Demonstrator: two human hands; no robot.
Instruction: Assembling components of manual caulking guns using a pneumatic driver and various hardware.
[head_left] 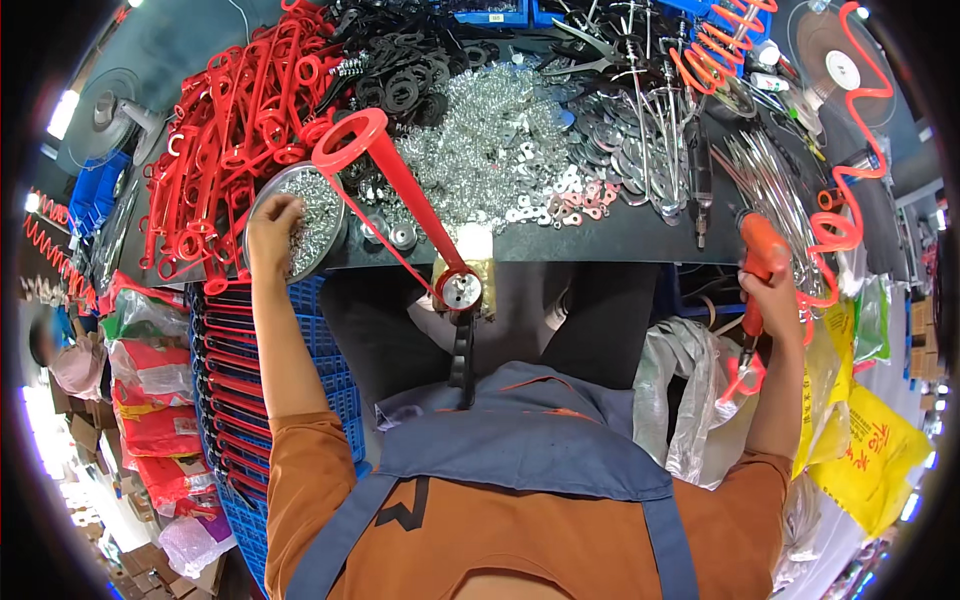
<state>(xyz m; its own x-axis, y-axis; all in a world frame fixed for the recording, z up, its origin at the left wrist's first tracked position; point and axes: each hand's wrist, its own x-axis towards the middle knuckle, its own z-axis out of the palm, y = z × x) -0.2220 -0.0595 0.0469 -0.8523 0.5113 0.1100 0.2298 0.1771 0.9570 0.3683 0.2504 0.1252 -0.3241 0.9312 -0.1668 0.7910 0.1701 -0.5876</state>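
My left hand reaches over a round metal dish of small shiny screws. Its fingers are pinched together; whatever they hold is hidden. My right hand is wrapped round an orange-red power screwdriver, held at the right beyond the table edge. Between the hands, a red tool frame with a large ring at its far end leans over the table's front edge. Its near end carries a silver round plate and a black handle pointing toward me. Neither hand touches this frame.
Red frames pile up at the left, beside black parts, springs and metal plates. A second driver hangs near thin rods. A coiled red hose runs at the right. Blue crates stand below left.
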